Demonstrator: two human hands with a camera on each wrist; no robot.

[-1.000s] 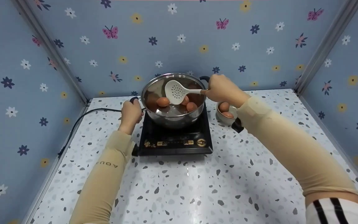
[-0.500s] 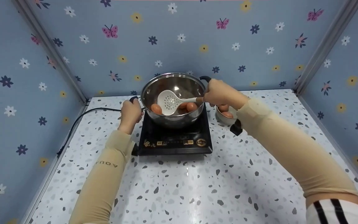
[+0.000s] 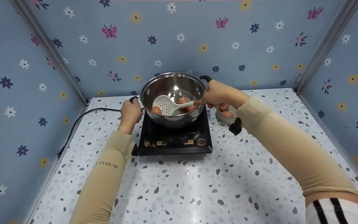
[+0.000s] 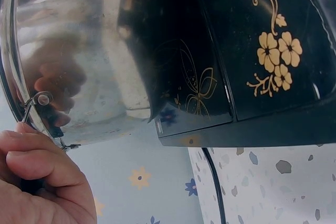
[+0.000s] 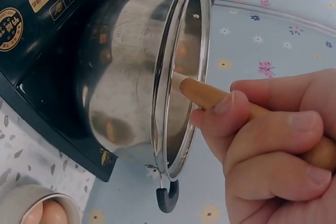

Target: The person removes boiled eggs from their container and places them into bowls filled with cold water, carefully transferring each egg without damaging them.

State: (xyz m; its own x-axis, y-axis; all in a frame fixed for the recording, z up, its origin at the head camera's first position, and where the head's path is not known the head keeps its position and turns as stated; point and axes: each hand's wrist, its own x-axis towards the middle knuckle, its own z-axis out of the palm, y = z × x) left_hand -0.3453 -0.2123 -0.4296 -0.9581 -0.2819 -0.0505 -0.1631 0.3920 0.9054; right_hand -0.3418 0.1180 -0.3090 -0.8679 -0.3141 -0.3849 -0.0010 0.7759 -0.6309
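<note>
Nearest, pale sleeves (image 3: 101, 180) reach over the speckled surface (image 3: 179, 180) from either side. Beyond its bare front part sits a black hot plate (image 3: 176, 150), with a cable (image 3: 79, 117) running off to the left. Just right of the hot plate, a small bowl (image 3: 225, 119) holds two brown eggs (image 3: 227, 114), partly hidden by the right hand (image 3: 221, 93).

The steel pot (image 3: 176, 122) stands upright on the hot plate. At its left side the left hand (image 3: 131, 115) has its fingers curled round the black handle (image 3: 133, 99). The right hand's fingers grasp the wooden grip of a white slotted spoon (image 3: 176, 107). The spoon's head is inside the pot, towards the left, right beside one egg (image 3: 156, 110); whether it touches that egg cannot be told. Another egg (image 3: 192, 108) lies to the right, partly behind the spoon's handle, and a third egg (image 3: 182, 100) farther in.

So two eggs are in the bowl and three show in the pot; the spoon is not visibly carrying any. By my judgement the work is partway through, with stirring or moving eggs in hand. A flowered wall (image 3: 179, 56) closes the far side.
</note>
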